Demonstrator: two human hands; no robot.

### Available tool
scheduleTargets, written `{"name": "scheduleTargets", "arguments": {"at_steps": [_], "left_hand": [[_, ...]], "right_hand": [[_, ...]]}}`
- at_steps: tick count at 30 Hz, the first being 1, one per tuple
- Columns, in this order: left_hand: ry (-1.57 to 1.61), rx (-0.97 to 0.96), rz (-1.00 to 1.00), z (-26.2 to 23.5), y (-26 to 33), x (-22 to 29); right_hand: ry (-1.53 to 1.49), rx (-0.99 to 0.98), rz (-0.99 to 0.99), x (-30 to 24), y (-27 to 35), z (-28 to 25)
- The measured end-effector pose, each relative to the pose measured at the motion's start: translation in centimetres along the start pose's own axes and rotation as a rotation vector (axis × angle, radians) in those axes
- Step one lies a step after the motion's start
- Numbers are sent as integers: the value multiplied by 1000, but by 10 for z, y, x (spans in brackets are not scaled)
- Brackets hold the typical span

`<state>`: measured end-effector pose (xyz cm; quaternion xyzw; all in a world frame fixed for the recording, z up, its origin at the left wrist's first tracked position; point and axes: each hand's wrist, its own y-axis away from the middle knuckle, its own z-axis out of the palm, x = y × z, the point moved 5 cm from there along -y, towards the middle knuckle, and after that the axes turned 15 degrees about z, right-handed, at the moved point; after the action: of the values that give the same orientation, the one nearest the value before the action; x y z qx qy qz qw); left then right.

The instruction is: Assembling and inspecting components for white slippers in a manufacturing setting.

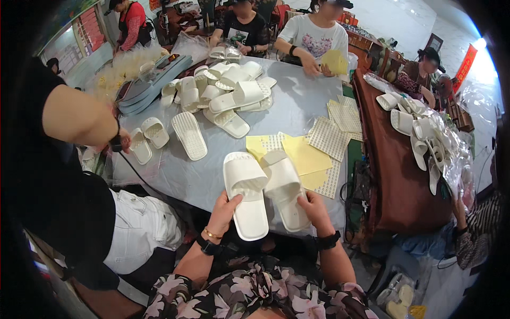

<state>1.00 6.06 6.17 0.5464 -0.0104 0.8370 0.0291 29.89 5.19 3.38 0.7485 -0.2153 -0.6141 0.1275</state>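
Observation:
A pair of cream slide slippers is held up in front of me, over the table's near edge. My left hand (226, 212) grips the left slipper (248, 210) by its side, thumb on the insole. Around the outer edge of the right slipper (289, 194) my right hand (314, 211) is closed, its thumb also on top. The two slippers lean together at their toes. Just beyond them lie yellow sheets (305, 154) and sticker sheets (328, 138) with small printed marks.
Slippers are heaped (228, 87) on the grey-covered table (212, 173), with a sole-up slipper (189, 135) nearer. Bluish-grey cases (154, 82) lie at left. A brown surface (390, 175) holds more slippers. A person (79, 159) stands close on my left; others work across the table.

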Motion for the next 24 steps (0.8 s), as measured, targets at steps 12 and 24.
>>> {"name": "scheduleTargets", "arguments": {"at_steps": [12,24], "left_hand": [[-7,-64,40,25,-19,1],[-71,-115,-17,56,-28,-46]], "right_hand": [[-197,-16,32,17,21,-22],[-345,161,8,41,43,-52]]}}
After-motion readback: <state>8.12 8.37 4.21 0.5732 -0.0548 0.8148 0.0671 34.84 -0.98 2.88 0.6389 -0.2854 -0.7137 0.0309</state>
